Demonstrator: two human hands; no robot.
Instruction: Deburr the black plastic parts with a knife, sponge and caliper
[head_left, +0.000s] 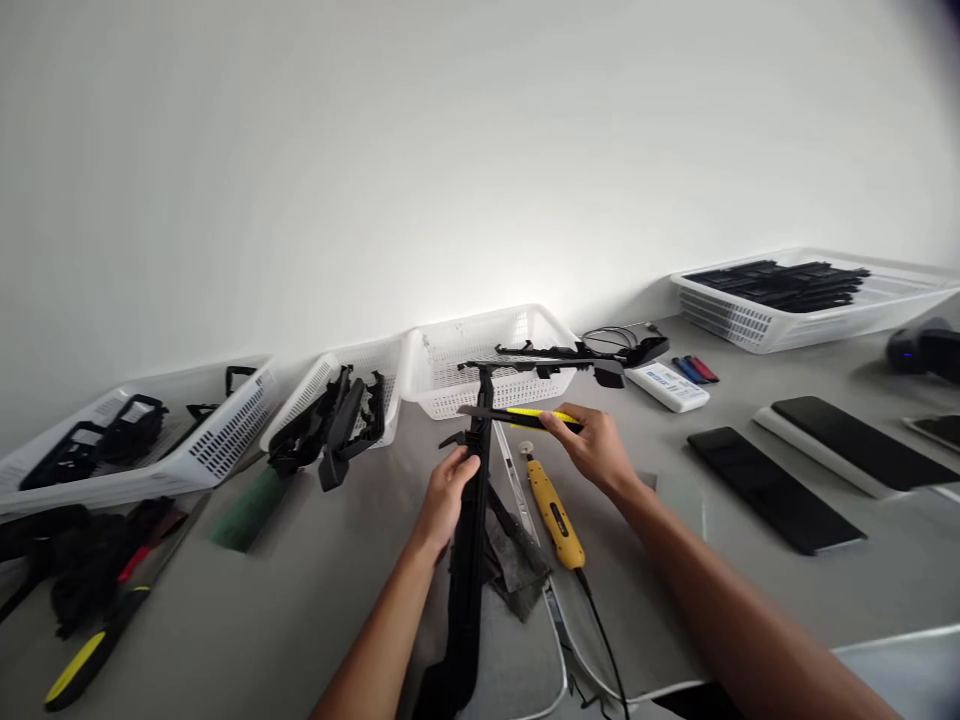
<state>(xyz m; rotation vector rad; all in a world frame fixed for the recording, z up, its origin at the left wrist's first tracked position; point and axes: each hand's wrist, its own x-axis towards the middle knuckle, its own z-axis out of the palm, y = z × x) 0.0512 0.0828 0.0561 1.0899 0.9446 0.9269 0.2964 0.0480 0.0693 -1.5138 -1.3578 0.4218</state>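
Note:
My left hand (441, 502) is closed around a long black plastic part (466, 560). The part runs upright through the middle of the view and has a crosspiece at its far end. My right hand (594, 447) grips a yellow-and-black utility knife (521, 416) by its handle. The knife points left, its front end crossing the black part just above my left hand; whether the blade touches the part I cannot tell. Just below my right hand lies a yellow corded rotary tool (555, 515) with a small disc at its tip. Beside the part rests a dark grey cloth (517, 565).
Along the wall stand white baskets (232, 425), several with black plastic parts. A basket (724, 318) of dark strips sits at the far right. Black flat slabs (772, 490) and a white power strip (667, 387) lie to the right. A yellow-and-black-handled tool (97, 645) lies front left.

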